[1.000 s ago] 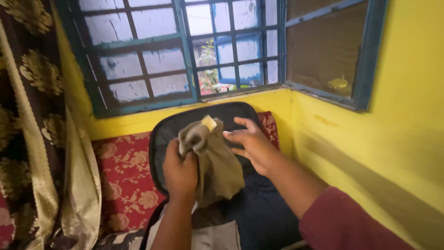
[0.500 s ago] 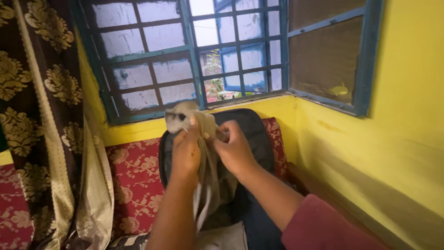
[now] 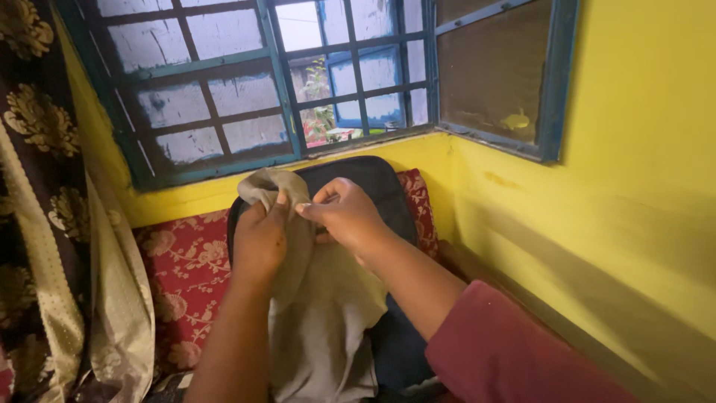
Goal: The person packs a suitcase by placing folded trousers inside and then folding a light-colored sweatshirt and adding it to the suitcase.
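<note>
I hold up a grey-beige garment [image 3: 321,321] in front of me. My left hand [image 3: 259,240] grips its bunched top edge, thumb and fingers closed on the cloth. My right hand [image 3: 345,215] pinches the same top edge just to the right, fingertips almost touching my left thumb. The cloth hangs down between my forearms. Behind it stands the raised dark lid of an open suitcase [image 3: 373,179], leaning against the yellow wall below the window.
A red floral cushion [image 3: 183,276] lies left of the suitcase. A brown and gold curtain [image 3: 45,224] hangs at far left. A barred window with a blue frame [image 3: 283,82] fills the wall ahead, and a yellow wall [image 3: 634,186] is on the right.
My right hand went from open beside the cloth to pinching its top edge. Both hands raised the garment, and it now hangs unfolded and longer.
</note>
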